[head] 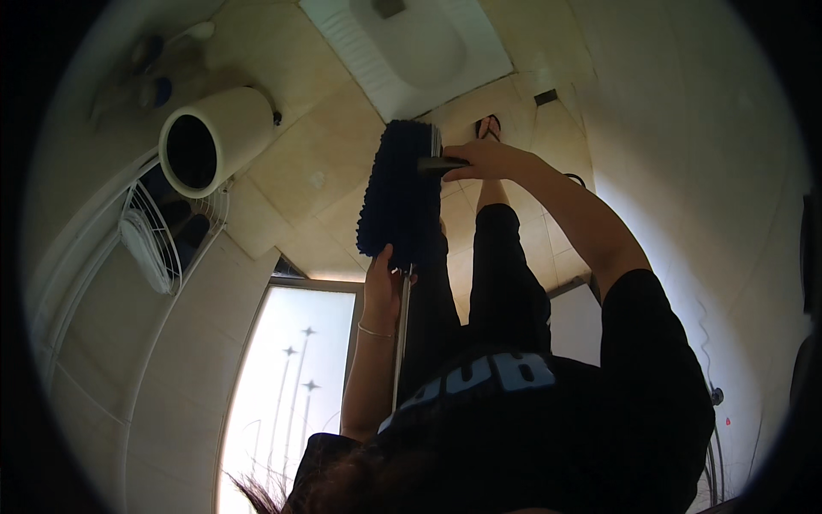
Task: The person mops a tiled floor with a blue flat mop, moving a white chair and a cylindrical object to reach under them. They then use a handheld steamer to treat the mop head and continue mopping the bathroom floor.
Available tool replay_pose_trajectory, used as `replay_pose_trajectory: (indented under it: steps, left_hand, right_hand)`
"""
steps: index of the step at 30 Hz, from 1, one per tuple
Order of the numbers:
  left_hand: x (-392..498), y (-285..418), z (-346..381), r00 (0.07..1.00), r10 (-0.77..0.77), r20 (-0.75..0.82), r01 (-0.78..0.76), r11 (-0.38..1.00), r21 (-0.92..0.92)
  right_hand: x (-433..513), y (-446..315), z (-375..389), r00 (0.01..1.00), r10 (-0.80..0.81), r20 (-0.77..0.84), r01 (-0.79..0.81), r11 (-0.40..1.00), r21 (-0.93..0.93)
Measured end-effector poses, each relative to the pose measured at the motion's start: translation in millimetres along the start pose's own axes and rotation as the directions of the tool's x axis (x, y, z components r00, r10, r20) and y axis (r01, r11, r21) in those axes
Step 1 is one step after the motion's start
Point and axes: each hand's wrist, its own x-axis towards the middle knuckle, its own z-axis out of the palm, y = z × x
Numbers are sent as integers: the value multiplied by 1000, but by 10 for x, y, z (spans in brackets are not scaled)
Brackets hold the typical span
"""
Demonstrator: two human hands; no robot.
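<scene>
A dark blue chenille flat mop head (401, 186) is raised in front of my legs, with its long side running away from me. My left hand (383, 286) grips its near end, thumb over the pad, beside the slim metal pole (402, 334) that runs back along my forearm. At the far right edge of the pad, my right hand (488, 159) pinches a small dark flat tool (440, 165). The tool reaches over the blue fibres; its exact kind is too dark to tell. A thin pale strip (437, 138) shows along the pad's right edge.
A squat toilet (417, 45) is set in the tiled floor (308, 173) ahead. To the left stand a white cylindrical bin (241, 138) and a white wire rack (212, 209). A frosted glass door (289, 372) is at lower left. A small dark floor drain (546, 97) lies right.
</scene>
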Motion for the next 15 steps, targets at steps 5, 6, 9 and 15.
replay_pose_trajectory:
  steps: [5,6,9,15]
  left_hand:
    - [215,-35,369,997,-12,76,18,996,-85]
    - [266,-39,436,998,-12,68,19,995,-102]
    - [350,-69,591,995,-35,91,47,989,-140]
    - [338,-205,840,988,29,153,4,977,-212]
  right_hand:
    - [-269,-240,-462,978,-99,-183,99,995,-13]
    - [-307,-350,-586,984,-101,-148,110,993,49]
    - [-599,-696,-643,981,-160,112,128,960,251]
    - [-1006,-572,-535,960,-181,212,63,883,465]
